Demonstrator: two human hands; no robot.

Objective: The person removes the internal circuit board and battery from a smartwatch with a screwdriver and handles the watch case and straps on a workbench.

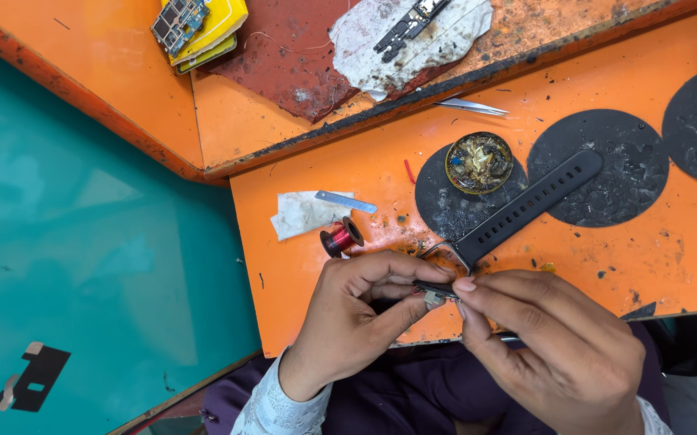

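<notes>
Orange bench (348, 173) clutter surrounds both hands, left hand (356, 310) and right hand (554, 346) fingertips pinching a small watch part (437, 290) beside the black strap (525, 205); a slip could drop it.

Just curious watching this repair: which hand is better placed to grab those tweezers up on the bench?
Probably the right hand: the tweezers lie up on its side. The left hand sits farther away, pinching the small watch part both hands hold.

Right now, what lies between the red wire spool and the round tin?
In the head view, bare orange table and part of a black disc separate the red wire spool from the round tin.
</notes>
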